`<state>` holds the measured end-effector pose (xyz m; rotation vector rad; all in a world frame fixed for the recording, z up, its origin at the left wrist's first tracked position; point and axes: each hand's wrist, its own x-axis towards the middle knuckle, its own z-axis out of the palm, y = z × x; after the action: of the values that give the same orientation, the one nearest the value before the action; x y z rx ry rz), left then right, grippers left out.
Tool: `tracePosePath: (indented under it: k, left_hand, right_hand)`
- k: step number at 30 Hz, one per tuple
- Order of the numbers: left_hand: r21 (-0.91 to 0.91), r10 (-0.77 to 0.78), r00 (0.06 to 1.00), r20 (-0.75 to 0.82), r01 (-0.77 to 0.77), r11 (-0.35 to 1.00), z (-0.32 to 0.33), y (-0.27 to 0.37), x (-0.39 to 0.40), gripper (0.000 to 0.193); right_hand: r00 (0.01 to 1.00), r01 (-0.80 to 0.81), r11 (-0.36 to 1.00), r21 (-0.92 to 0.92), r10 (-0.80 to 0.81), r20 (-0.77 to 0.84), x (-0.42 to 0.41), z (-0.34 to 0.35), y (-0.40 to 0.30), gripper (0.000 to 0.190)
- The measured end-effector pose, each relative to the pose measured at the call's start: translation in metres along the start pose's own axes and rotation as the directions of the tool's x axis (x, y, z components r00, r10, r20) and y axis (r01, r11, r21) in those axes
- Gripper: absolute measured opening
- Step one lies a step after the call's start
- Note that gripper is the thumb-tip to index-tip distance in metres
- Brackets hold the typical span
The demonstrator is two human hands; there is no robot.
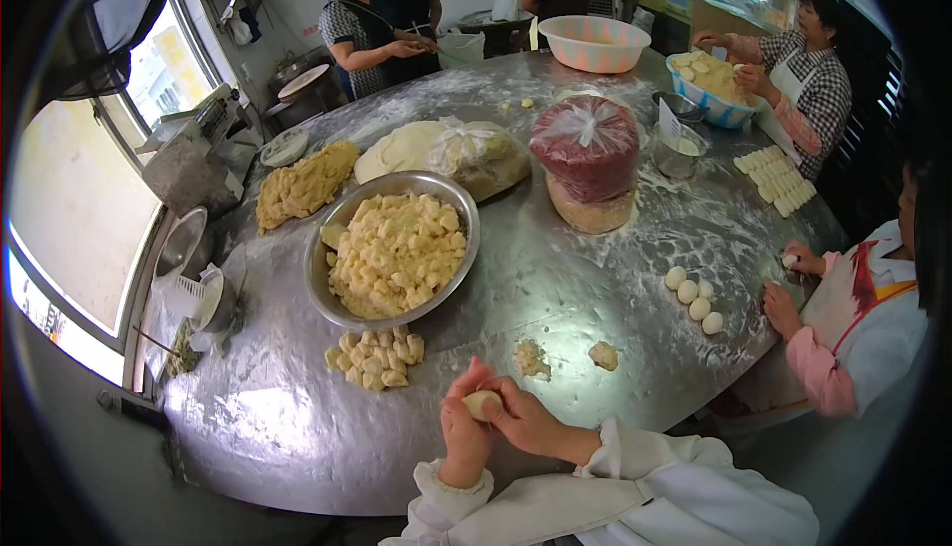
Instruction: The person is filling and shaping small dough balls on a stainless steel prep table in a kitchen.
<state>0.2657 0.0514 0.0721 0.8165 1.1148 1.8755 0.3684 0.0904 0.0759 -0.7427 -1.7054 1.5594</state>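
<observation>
A small ball of pale dough [482, 403] is held between my two hands, above the near edge of the steel table. My left hand [465, 427] cups it from the left, fingers pointing up. My right hand [526, 421] closes round its right side, thumb on the dough. Left of my hands, a cluster of small dough pieces [375, 358] lies on the table. Behind it stands a steel bowl [318, 293] heaped with yellowish crumbly lumps [398, 256]. Two small crumbly clumps, one flattened [532, 359] and one rounder [603, 355], lie beyond my right hand.
Behind the bowl are a yellow dough mass [306, 183] and larger, partly plastic-covered dough [480, 158]. A bag of red filling [587, 146] stands centrally. White dough balls [699, 309] lie near a co-worker's hands [782, 311] at right. Another co-worker holds food over a blue-white basin [720, 113].
</observation>
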Motion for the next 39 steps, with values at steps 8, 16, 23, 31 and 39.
tracePosePath:
  k: [8, 16, 23, 31, 39]
  left_hand:
    - [0.110, -0.116, 0.990, 0.080, 0.107, 0.988, -0.028, -0.022, -0.006, 0.061]
    - [-0.147, -0.142, 0.987, -0.077, 0.130, 0.981, 0.000, -0.002, -0.004, 0.054]
    - [-0.228, -0.269, 0.963, -0.024, 0.257, 0.939, 0.006, 0.005, -0.005, 0.042]
    - [0.222, -0.031, 0.989, 0.141, -0.001, 0.975, -0.012, -0.017, -0.002, 0.050]
    - [-0.276, -0.215, 0.946, -0.244, 0.145, 0.950, 0.021, 0.008, -0.001, 0.041]
  right_hand:
    - [0.981, -0.125, 0.992, 0.024, 0.120, 0.154, 0.000, -0.002, -0.013, 0.047]
    - [0.912, -0.394, 0.909, 0.137, 0.367, 0.185, 0.001, -0.010, 0.000, 0.054]
    - [0.999, -0.033, 0.999, 0.020, 0.033, -0.002, 0.004, -0.003, -0.004, 0.058]
    - [0.960, -0.247, 0.960, 0.130, 0.224, 0.170, 0.002, -0.008, 0.002, 0.056]
    - [0.913, -0.397, 0.841, 0.368, 0.324, 0.247, 0.003, -0.016, 0.011, 0.056]
